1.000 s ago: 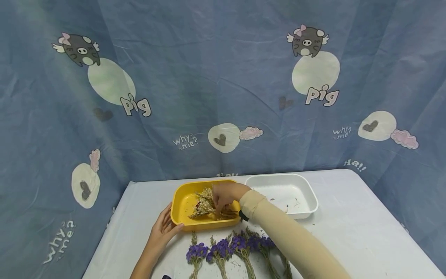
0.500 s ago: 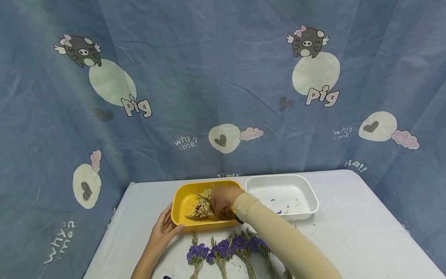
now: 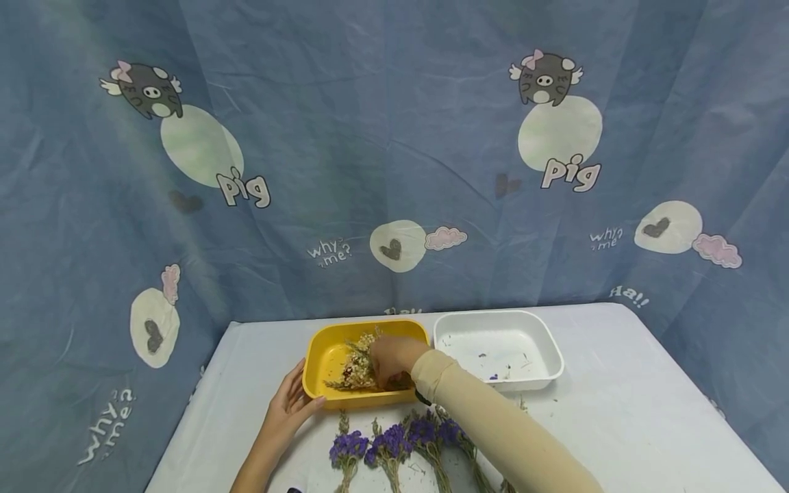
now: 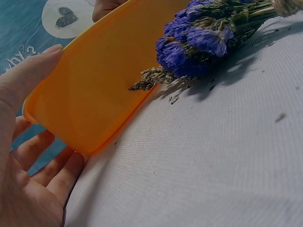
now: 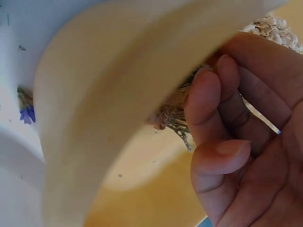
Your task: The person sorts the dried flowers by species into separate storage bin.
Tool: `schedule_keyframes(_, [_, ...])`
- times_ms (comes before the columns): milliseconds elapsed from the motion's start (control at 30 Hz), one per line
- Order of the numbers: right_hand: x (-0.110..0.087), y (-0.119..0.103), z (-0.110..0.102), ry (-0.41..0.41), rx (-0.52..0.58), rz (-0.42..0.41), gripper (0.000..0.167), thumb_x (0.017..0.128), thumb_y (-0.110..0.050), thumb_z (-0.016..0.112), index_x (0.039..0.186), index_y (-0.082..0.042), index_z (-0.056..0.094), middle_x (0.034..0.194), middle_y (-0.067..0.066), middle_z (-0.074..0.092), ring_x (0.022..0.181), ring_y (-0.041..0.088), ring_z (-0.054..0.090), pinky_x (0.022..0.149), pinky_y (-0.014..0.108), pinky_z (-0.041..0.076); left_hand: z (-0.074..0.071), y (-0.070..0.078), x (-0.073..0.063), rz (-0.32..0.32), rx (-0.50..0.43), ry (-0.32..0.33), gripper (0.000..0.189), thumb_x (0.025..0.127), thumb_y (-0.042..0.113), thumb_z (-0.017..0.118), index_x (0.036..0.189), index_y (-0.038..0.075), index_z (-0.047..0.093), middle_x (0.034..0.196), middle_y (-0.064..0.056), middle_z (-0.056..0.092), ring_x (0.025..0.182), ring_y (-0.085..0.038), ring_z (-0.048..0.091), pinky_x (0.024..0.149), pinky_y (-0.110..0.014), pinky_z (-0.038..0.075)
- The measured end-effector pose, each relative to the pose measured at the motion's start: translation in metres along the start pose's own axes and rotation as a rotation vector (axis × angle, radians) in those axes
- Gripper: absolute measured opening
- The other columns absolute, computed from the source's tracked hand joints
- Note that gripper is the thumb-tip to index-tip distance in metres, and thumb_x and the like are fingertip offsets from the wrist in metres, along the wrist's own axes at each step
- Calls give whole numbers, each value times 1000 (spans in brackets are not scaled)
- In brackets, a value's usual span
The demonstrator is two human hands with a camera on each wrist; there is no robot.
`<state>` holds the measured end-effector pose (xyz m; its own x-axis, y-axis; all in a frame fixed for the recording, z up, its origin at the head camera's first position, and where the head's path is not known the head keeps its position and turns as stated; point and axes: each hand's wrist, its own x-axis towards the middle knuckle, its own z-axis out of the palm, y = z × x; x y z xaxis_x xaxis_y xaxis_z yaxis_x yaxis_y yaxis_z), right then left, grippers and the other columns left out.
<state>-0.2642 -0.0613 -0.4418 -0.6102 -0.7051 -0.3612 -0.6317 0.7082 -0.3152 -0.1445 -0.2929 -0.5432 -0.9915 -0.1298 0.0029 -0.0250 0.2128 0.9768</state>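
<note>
Left hand (image 3: 291, 400) grips yellow tray (image 3: 364, 400); right hand (image 3: 394, 357) — partly hidden — apparently pinches the pale bouquet (image 3: 358, 370) inside.

The blue curtain (image 3: 345, 164) reads "why me?", "Ha!!" and "pig"

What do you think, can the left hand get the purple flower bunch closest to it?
Probably yes. The purple flower bunch lies near the left hand with nothing seen between them, but that hand would likely have to let go of the yellow tray.
</note>
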Motion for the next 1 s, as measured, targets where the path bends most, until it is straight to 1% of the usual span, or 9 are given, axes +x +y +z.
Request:
schedule_keyframes(167, [-3, -3, 1, 11, -28, -19, 12, 87, -11, 83, 75, -14, 82, 70, 4, 77, 51, 12, 60, 47, 18, 46, -1, -2, 0, 1, -4, 2, 90, 92, 24, 80, 165, 24, 26, 168, -9, 33, 151, -30, 37, 101, -6, 44])
schedule_keyframes(333, [-7, -6, 1, 12, -52, -15, 9, 88, -14, 82, 79, -15, 83, 74, 1, 78, 63, 17, 71, 50, 18, 49, 1, -2, 0, 9, 0, 6, 90, 92, 23, 80, 164, 24, 27, 167, -9, 34, 150, -32, 38, 101, -7, 44])
schedule_keyframes(467, [-9, -5, -1, 9, -48, -34, 10, 90, -14, 81, 80, -14, 83, 75, 2, 78, 65, 19, 72, 51, 19, 50, 1, -1, 0, 6, 8, 10, 91, 92, 24, 80, 164, 23, 26, 168, -9, 33, 151, -31, 37, 102, -7, 43])
schedule_keyframes(600, [-12, -1, -4, 11, 16, -49, 8, 90, -12, 80, 82, -13, 82, 76, 3, 77, 64, 20, 72, 54, 21, 53, 1, 0, 0, 1, 10, 10, 91, 92, 25, 80, 165, 21, 25, 168, -9, 32, 151, -30, 36, 102, -6, 43])
schedule_keyframes(700, [-13, 3, -4, 19, 93, -44, 6, 90, -11, 80, 84, -13, 82, 77, 1, 76, 67, 20, 73, 60, 25, 58, 1, 0, 0, -6, 8, 8, 91, 93, 25, 79, 165, 22, 24, 169, -8, 31, 152, -29, 35, 101, -5, 43])
schedule_keyframes(800, [-15, 8, -5, 28, 135, -48, 5, 91, -11, 79, 87, -11, 82, 77, 0, 76, 70, 19, 74, 65, 28, 61, 1, 0, 0, -10, 9, 10, 91, 92, 26, 80, 165, 22, 24, 168, -8, 31, 152, -29, 35, 101, -5, 43])
schedule_keyframes(933, [-19, 14, -8, 56, 138, -77, 5, 92, -11, 77, 91, -9, 83, 78, -1, 76, 69, 16, 73, 64, 24, 58, 1, 0, 0, -14, 14, 15, 92, 92, 26, 80, 165, 22, 24, 168, -9, 32, 151, -30, 36, 100, -5, 43])
schedule_keyframes(1000, [-22, 17, -9, 72, 143, -98, 5, 92, -11, 78, 92, -10, 83, 82, -1, 78, 71, 13, 72, 65, 21, 57, 1, 0, 0, -15, 14, 15, 91, 93, 26, 79, 165, 21, 24, 168, -9, 32, 151, -30, 36, 101, -5, 43])
